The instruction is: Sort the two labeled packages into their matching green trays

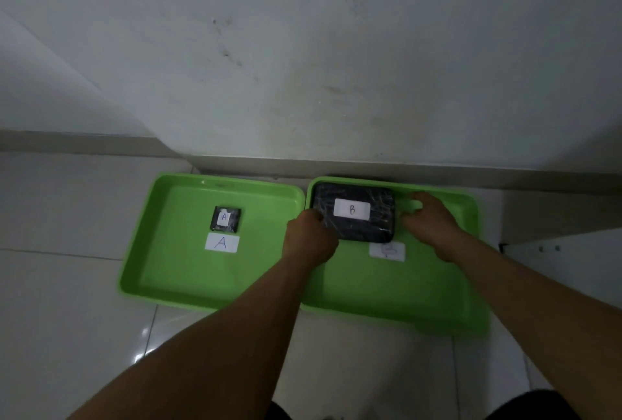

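Both hands grip the large black package: left hand (pixel 311 234) closed on its near-left corner, right hand (pixel 427 217) on its right edge, likely to steady its width while setting it into the right tray (pixel 447 305). White label reads "B"; tray's paper tag (pixel 387 251) also "B", faint. Small package (pixel 225 218) marked "A" lies in left tray (pixel 161 251) just behind tag "A" (pixel 222 243). Trays sit on tiled floor (pixel 67 302)

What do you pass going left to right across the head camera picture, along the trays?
Tray A → package A → left hand → package B → right hand → far edge of tray B.
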